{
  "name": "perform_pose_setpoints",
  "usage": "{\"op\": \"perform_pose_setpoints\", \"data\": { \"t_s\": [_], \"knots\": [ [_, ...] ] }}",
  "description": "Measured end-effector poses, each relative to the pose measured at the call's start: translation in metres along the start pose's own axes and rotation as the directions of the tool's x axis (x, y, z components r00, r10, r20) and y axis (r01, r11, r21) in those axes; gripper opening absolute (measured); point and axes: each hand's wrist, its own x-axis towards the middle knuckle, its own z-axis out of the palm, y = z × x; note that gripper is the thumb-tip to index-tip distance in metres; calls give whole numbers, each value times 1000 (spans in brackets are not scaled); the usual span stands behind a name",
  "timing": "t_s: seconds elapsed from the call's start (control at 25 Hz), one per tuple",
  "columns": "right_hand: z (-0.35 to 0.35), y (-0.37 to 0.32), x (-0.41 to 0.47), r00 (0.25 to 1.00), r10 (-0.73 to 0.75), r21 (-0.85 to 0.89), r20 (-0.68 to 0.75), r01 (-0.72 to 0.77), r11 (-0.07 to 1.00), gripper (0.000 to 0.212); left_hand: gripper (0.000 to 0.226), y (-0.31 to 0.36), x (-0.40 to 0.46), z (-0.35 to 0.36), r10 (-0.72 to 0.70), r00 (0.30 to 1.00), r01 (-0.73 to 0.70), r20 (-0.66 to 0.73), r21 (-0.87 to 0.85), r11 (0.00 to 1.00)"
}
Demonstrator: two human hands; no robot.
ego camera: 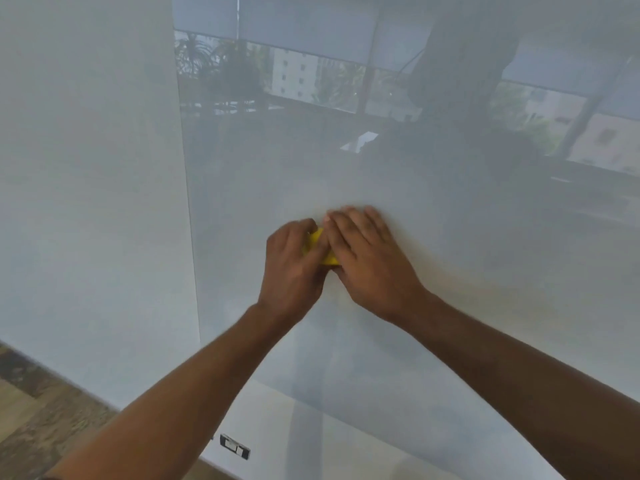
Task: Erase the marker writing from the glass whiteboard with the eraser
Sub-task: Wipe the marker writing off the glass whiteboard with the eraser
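Note:
A yellow eraser (319, 244) is pressed against the glass whiteboard (450, 258) near the middle of the view. My left hand (294, 268) grips its left side with curled fingers. My right hand (367, 254) lies flat over its right side, fingers spread on the glass. Most of the eraser is hidden under both hands. I see no marker writing on the visible glass, which reflects windows, trees and buildings.
A plain white wall (86, 168) borders the board on the left, with the board's edge running down near it. A wall socket (235, 445) sits low below the board. Wood-patterned floor (38, 410) shows at the lower left.

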Motion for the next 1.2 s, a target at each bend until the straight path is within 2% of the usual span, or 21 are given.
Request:
{"op": "perform_pose_setpoints", "data": {
  "t_s": [0.08,0.16,0.24,0.32,0.44,0.52,0.6,0.68,0.72,0.8,0.84,0.88,0.92,0.96,1.0,1.04,1.08,1.12,1.16,1.2],
  "knots": [
    [5,-2,-6,998,-8,14,-63,9,1000,60,44,-3,1,-5,100,992,-96,76,-65,993],
    [8,-4,-12,993,-2,45,-119,7,999,47,45,-16,5,-14,248,950,-212,189,-191,958],
    [15,-10,-25,988,-1,57,-152,10,998,43,45,-37,18,-24,335,922,-277,196,-270,922],
    [24,-16,-52,992,-76,35,-102,80,996,45,44,-59,42,-32,272,959,-247,84,-226,942],
    [18,-12,-102,966,-257,-22,18,258,966,39,44,-81,91,-37,140,987,-145,-77,-57,988],
    [1,11,-103,962,-274,-36,-9,273,961,37,42,-90,125,-37,112,983,-110,-145,20,994],
    [-24,55,-72,982,-149,-7,-116,149,989,35,42,-99,155,-35,117,976,-107,-182,65,992],
    [-62,116,-32,958,31,-48,-284,-47,998,38,44,-105,179,-32,115,974,-100,-196,88,991],
    [-85,147,-14,920,130,-123,-369,-187,975,41,45,-108,188,-32,115,973,-99,-201,88,991],
    [-122,184,11,754,365,-139,-546,-511,849,48,46,-109,198,-31,115,969,-103,-220,67,992],
    [-126,188,20,668,442,-108,-599,-614,782,49,46,-109,201,-30,117,967,-106,-228,59,993],
    [-122,180,28,636,481,-88,-604,-653,752,48,47,-109,202,-30,114,966,-104,-231,56,993],
    [-115,165,35,658,494,-51,-568,-628,777,44,49,-110,203,-29,116,965,-106,-236,55,993],
    [-103,145,37,730,470,-19,-496,-550,835,37,50,-111,204,-29,116,965,-106,-234,55,993],
    [-90,123,35,837,368,-9,-405,-406,914,31,52,-111,208,-32,108,967,-99,-231,51,994],
    [-73,101,29,934,168,-41,-316,-190,981,27,54,-112,213,-35,97,969,-89,-227,43,995],
    [-61,80,20,975,-50,-98,-218,30,995,27,55,-112,219,-38,77,972,-72,-222,33,997],
    [-57,72,16,969,-224,-153,-108,206,966,32,57,-113,227,-42,59,973,-55,-223,24,998],
    [-55,74,20,948,-313,-184,-59,298,937,36,58,-114,234,-46,41,973,-38,-225,18,999],
    [-62,83,35,945,-321,-191,-69,303,934,37,59,-115,242,-49,27,973,-25,-230,11,1000]
  ]
}}
